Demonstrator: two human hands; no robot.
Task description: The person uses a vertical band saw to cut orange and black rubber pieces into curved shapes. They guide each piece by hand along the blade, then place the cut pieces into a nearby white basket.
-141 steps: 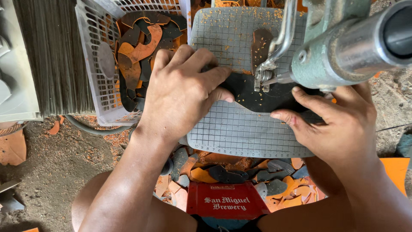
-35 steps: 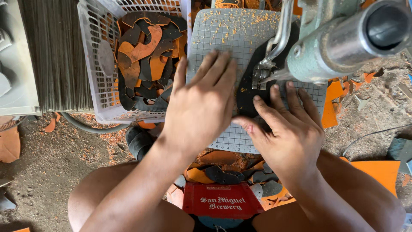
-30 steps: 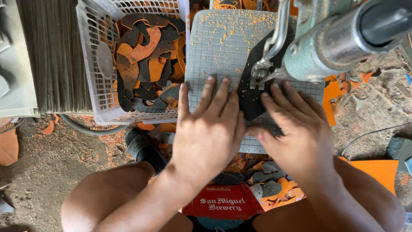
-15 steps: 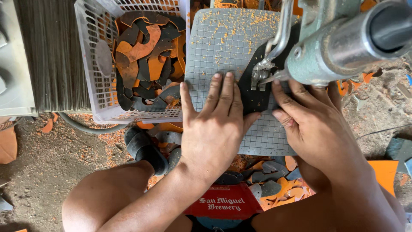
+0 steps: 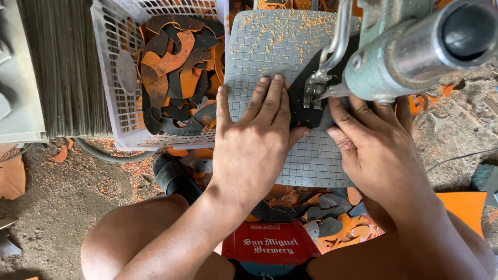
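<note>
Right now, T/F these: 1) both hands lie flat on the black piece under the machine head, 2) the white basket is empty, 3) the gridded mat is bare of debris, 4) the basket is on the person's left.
1) True: the left hand and right hand press the black piece at the machine head.
2) False: the white basket holds black and orange cut pieces.
3) False: orange crumbs speckle the gridded mat.
4) True.
</note>
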